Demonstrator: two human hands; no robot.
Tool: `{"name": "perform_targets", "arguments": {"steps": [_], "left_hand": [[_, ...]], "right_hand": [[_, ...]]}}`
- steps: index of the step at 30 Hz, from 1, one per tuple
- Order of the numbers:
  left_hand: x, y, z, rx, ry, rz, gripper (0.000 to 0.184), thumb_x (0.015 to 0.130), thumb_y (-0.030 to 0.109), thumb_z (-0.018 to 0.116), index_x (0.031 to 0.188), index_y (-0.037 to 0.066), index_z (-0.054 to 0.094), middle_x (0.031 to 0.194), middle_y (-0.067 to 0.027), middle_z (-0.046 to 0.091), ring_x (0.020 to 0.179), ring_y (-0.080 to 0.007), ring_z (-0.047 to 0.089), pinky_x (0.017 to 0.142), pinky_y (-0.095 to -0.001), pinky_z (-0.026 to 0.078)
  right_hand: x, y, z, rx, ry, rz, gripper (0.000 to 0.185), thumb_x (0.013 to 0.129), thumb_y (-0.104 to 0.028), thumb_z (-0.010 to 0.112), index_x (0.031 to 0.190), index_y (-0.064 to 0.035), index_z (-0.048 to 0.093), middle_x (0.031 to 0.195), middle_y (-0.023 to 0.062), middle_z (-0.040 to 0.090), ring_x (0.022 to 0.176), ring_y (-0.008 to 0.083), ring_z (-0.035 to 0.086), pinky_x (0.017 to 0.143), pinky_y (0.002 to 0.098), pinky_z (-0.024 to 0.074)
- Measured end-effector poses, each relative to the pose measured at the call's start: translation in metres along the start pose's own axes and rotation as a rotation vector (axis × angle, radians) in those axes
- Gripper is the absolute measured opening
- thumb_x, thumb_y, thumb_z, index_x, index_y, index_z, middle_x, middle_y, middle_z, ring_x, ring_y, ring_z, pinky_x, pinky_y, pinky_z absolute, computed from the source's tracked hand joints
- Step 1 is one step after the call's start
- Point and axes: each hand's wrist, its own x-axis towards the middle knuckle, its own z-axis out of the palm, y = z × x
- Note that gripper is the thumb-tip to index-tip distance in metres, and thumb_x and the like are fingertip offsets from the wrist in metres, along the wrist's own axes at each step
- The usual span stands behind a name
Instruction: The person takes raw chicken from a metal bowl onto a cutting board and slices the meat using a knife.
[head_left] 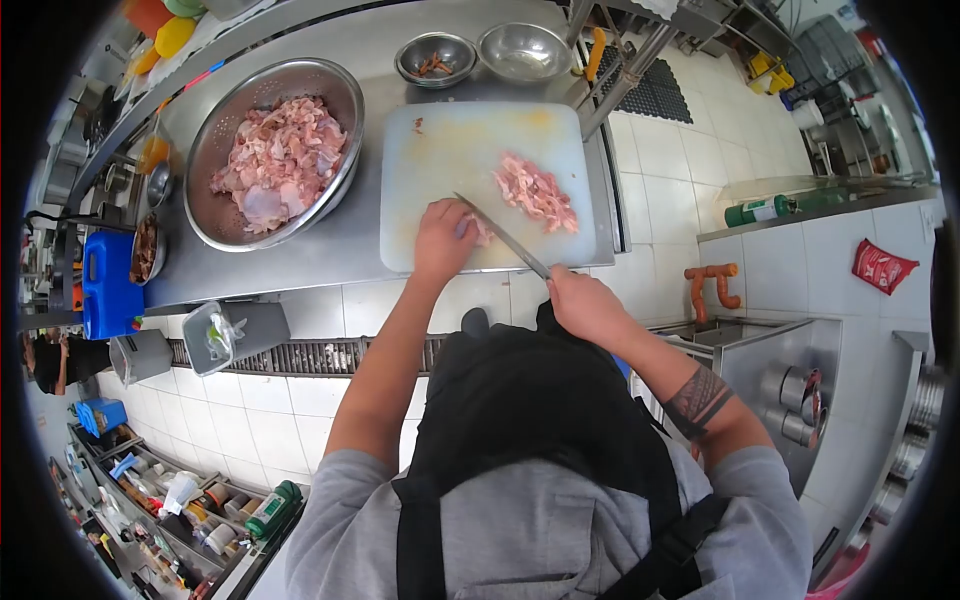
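My right hand (585, 303) is closed round the handle of a long knife (508, 238) at the front edge of a white cutting board (425, 170). The blade points up and left across the board. My left hand (446, 238) has its fingers curled on a piece of raw meat (481, 232), just left of the blade. Cut raw meat (537, 192) lies in a pile on the right of the board. A small dark scrap (418, 125) is at its upper left.
Left of the board stands a large steel colander (205, 205) full of raw meat. Two steel bowls (435, 59) (525, 53) sit behind the board, the left one holding scraps. A grey bin (255, 330) and a blue container (108, 285) are at the left. Another person (70, 362) is at the far left.
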Motion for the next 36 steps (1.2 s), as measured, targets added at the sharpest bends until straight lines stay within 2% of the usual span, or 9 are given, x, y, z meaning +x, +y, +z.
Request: {"name": "perform_targets", "arguments": {"steps": [5,7,13,16,19,23,29,33,36], "left_hand": [[0.006,-0.002,0.005,0.024,-0.047,0.027,0.021,0.082,0.008,0.072,0.103,0.004,0.073,0.11,-0.0121,0.071,0.108,-0.0355,0.064,0.098,-0.0453,0.054],[0.005,-0.004,0.007,0.022,-0.042,0.049,0.02,0.082,0.008,0.072,0.101,0.003,0.073,0.108,-0.0126,0.071,0.107,-0.0359,0.065,0.098,-0.0459,0.054],[0.008,0.002,0.001,0.042,-0.118,0.043,0.021,0.08,0.009,0.073,0.1,0.002,0.073,0.107,-0.0136,0.071,0.106,-0.0365,0.065,0.097,-0.0467,0.054],[0.006,-0.004,0.003,0.061,-0.072,0.075,0.022,0.082,0.011,0.075,0.102,0.003,0.073,0.111,-0.0135,0.071,0.108,-0.0356,0.065,0.098,-0.0455,0.054],[0.003,-0.007,0.002,0.09,-0.077,0.042,0.022,0.082,0.011,0.076,0.102,0.003,0.073,0.11,-0.0137,0.071,0.108,-0.0358,0.065,0.099,-0.0455,0.054],[0.0,-0.006,0.001,0.098,-0.049,0.049,0.022,0.082,0.011,0.077,0.102,0.003,0.073,0.109,-0.0135,0.071,0.107,-0.0359,0.065,0.097,-0.0455,0.054],[-0.008,0.002,-0.014,0.041,0.062,-0.063,0.021,0.084,0.015,0.077,0.102,0.004,0.073,0.111,-0.0123,0.071,0.108,-0.0351,0.065,0.097,-0.0453,0.055],[-0.003,0.003,-0.015,0.041,-0.028,0.055,0.023,0.082,0.013,0.077,0.102,0.003,0.073,0.11,-0.0125,0.071,0.107,-0.0351,0.065,0.096,-0.0455,0.055],[0.001,-0.003,-0.009,0.023,-0.029,0.108,0.022,0.08,0.012,0.076,0.1,0.003,0.073,0.107,-0.0121,0.07,0.106,-0.0349,0.065,0.095,-0.0454,0.056]], "right_hand": [[0.006,0.01,0.009,-0.009,-0.053,0.004,0.025,0.108,-0.02,0.052,0.108,0.0047,0.053,0.09,0.0335,0.07,0.086,0.0532,0.069,0.078,0.0636,0.053],[0.026,0.011,0.024,-0.011,-0.026,-0.056,0.021,0.101,-0.01,0.047,0.113,0.0052,0.055,0.093,0.0335,0.072,0.09,0.0513,0.072,0.081,0.0625,0.0556],[0.112,-0.022,0.042,0.06,0.082,-0.137,0.019,0.098,-0.007,0.05,0.111,0.0056,0.055,0.095,0.034,0.072,0.093,0.0509,0.072,0.083,0.0604,0.0564],[0.093,-0.021,0.033,0.049,0.046,-0.102,0.02,0.098,-0.008,0.051,0.113,0.0047,0.055,0.098,0.033,0.072,0.096,0.0506,0.072,0.085,0.0603,0.0559],[0.031,-0.003,0.022,0.054,-0.016,-0.012,0.02,0.1,-0.011,0.051,0.113,0.0031,0.056,0.102,0.0315,0.073,0.097,0.0505,0.072,0.086,0.0613,0.0547],[-0.02,0.035,0.008,-0.058,-0.076,0.036,0.02,0.103,-0.014,0.05,0.113,0.002,0.057,0.098,0.0311,0.073,0.093,0.0509,0.072,0.084,0.0623,0.0547],[-0.022,0.027,-0.012,-0.11,-0.007,0.033,0.02,0.104,-0.016,0.049,0.111,0.0015,0.057,0.093,0.0301,0.073,0.089,0.0511,0.072,0.082,0.0633,0.0552],[-0.018,-0.005,-0.01,-0.1,-0.101,0.054,0.02,0.103,-0.016,0.051,0.111,0.0017,0.057,0.094,0.0303,0.073,0.092,0.0494,0.072,0.083,0.0621,0.0555],[0.003,0.001,0.009,-0.093,-0.099,0.014,0.02,0.102,-0.014,0.052,0.112,0.0022,0.057,0.096,0.0311,0.073,0.094,0.0487,0.073,0.084,0.0615,0.0555]]}}
